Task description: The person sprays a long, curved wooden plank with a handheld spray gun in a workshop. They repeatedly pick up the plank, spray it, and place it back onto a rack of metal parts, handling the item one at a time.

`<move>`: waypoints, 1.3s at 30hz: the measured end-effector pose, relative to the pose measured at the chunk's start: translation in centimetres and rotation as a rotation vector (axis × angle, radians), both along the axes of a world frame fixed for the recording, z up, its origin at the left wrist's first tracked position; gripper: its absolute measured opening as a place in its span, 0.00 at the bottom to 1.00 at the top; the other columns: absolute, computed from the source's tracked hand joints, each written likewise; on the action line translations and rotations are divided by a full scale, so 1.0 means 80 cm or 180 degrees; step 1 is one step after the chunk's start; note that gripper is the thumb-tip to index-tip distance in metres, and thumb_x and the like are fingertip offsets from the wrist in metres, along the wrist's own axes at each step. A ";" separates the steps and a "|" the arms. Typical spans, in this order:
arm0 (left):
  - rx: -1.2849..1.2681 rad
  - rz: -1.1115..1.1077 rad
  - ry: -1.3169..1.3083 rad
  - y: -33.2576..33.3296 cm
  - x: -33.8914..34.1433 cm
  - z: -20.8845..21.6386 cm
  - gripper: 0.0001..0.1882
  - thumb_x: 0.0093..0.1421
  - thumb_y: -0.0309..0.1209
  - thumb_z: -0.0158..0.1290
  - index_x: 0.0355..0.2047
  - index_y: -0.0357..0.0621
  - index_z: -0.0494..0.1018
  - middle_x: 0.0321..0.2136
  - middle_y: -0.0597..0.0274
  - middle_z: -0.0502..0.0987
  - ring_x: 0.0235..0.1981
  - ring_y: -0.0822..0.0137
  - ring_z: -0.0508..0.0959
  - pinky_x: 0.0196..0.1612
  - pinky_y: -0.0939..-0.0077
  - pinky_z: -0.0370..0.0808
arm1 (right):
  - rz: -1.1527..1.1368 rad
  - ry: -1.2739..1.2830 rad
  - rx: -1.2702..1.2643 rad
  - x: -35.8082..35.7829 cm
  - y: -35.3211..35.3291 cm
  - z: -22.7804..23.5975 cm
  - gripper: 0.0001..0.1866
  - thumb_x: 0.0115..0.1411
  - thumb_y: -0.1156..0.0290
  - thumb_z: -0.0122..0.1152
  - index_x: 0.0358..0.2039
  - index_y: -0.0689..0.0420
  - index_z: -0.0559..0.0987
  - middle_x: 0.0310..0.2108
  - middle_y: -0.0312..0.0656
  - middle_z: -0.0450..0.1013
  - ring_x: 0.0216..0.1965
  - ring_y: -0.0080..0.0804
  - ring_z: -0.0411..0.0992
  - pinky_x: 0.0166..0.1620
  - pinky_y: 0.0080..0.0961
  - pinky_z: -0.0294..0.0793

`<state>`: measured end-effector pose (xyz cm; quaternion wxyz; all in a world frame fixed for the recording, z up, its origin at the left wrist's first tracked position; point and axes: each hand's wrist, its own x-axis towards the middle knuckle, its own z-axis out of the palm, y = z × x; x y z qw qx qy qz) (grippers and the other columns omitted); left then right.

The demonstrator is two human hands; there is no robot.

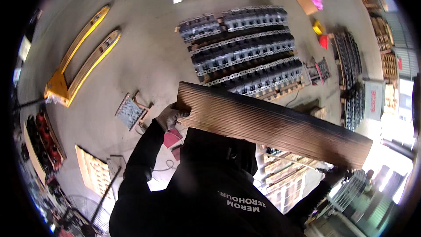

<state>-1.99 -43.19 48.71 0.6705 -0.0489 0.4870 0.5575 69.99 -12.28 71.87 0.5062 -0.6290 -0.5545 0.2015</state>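
Observation:
A long brown board [263,125] with fine ribs along its length and a dark upper edge spans from the middle to the right; whether it is cardboard or wood I cannot tell. My left hand [170,116], in a grey glove, is closed on its left end. At the lower right end my right hand [335,175] grips the board from below, its fingers dark and partly hidden. Beyond the board, rows of dark metal engine castings [243,46] lie on a pallet [285,91], the nearest row partly covered by it.
A yellow pallet jack [57,87] stands at the left. Near my left arm is a small stand with a grey patterned top [129,112]. More castings [347,57] are stacked at the right, by a grey box [374,99]. An open carton [306,3] sits far right.

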 end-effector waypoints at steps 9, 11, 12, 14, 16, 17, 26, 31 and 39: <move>0.0720 0.0636 0.0142 0.058 -0.025 -0.026 0.20 0.53 0.19 0.62 0.48 0.38 0.74 0.39 0.62 0.81 0.37 0.69 0.80 0.38 0.76 0.78 | -0.1588 -0.1672 0.0467 -0.054 -0.111 0.054 0.17 0.69 0.56 0.49 0.48 0.52 0.78 0.30 0.29 0.70 0.26 0.19 0.65 0.29 0.18 0.64; 0.0811 0.0841 0.0338 0.089 -0.012 -0.017 0.19 0.54 0.19 0.62 0.47 0.38 0.75 0.39 0.63 0.81 0.35 0.71 0.80 0.37 0.77 0.77 | -0.2024 0.0524 0.0134 -0.099 -0.133 0.082 0.18 0.64 0.65 0.54 0.54 0.52 0.75 0.42 0.39 0.78 0.36 0.33 0.76 0.39 0.30 0.75; 0.0807 0.0804 0.0547 0.103 -0.012 -0.011 0.18 0.54 0.19 0.62 0.47 0.38 0.75 0.39 0.63 0.81 0.35 0.71 0.80 0.37 0.78 0.77 | -0.2124 -0.0854 -0.0122 -0.095 -0.141 0.078 0.19 0.62 0.67 0.55 0.54 0.52 0.75 0.42 0.41 0.79 0.38 0.36 0.76 0.41 0.34 0.75; 0.0838 0.0679 0.0889 0.144 -0.007 0.012 0.17 0.55 0.20 0.62 0.46 0.38 0.75 0.39 0.65 0.81 0.35 0.73 0.79 0.36 0.78 0.76 | -0.2194 -0.3658 -0.0683 -0.062 -0.183 0.071 0.21 0.59 0.71 0.56 0.54 0.51 0.75 0.44 0.45 0.79 0.41 0.42 0.78 0.44 0.40 0.76; 0.0863 0.0548 0.1126 0.184 0.004 0.016 0.17 0.57 0.22 0.62 0.47 0.36 0.75 0.39 0.64 0.80 0.37 0.72 0.79 0.39 0.78 0.76 | -0.1879 -0.2108 -0.0124 0.021 -0.193 0.049 0.17 0.58 0.71 0.56 0.49 0.53 0.78 0.43 0.45 0.79 0.40 0.41 0.78 0.43 0.41 0.76; 0.0887 0.0533 0.1229 0.197 0.005 0.026 0.17 0.57 0.23 0.62 0.47 0.36 0.75 0.40 0.63 0.80 0.37 0.71 0.79 0.40 0.77 0.76 | -0.1721 -0.1333 0.0157 0.020 -0.193 0.040 0.16 0.58 0.71 0.57 0.47 0.54 0.79 0.42 0.45 0.80 0.40 0.40 0.78 0.42 0.41 0.76; 0.0868 0.0968 0.0727 0.294 0.032 0.044 0.22 0.60 0.24 0.60 0.54 0.41 0.70 0.43 0.63 0.78 0.45 0.65 0.78 0.47 0.67 0.77 | -0.1987 0.0770 -0.0096 -0.107 -0.149 0.017 0.15 0.63 0.55 0.57 0.31 0.54 0.82 0.22 0.30 0.69 0.19 0.20 0.61 0.18 0.21 0.56; 0.0738 0.1201 0.0615 0.349 0.052 -0.017 0.17 0.62 0.33 0.59 0.50 0.48 0.71 0.37 0.62 0.79 0.33 0.63 0.81 0.27 0.68 0.78 | -0.1875 0.0710 -0.0743 -0.099 -0.060 -0.015 0.16 0.64 0.56 0.58 0.28 0.54 0.81 0.21 0.28 0.67 0.20 0.16 0.60 0.21 0.19 0.54; -0.0003 0.1101 -0.0161 0.457 0.120 -0.070 0.19 0.60 0.33 0.60 0.51 0.45 0.71 0.39 0.61 0.80 0.34 0.67 0.82 0.25 0.74 0.79 | -0.0731 0.0602 -0.1699 -0.013 0.150 -0.144 0.22 0.50 0.85 0.56 0.47 0.59 0.77 0.37 0.35 0.70 0.34 0.21 0.66 0.35 0.17 0.69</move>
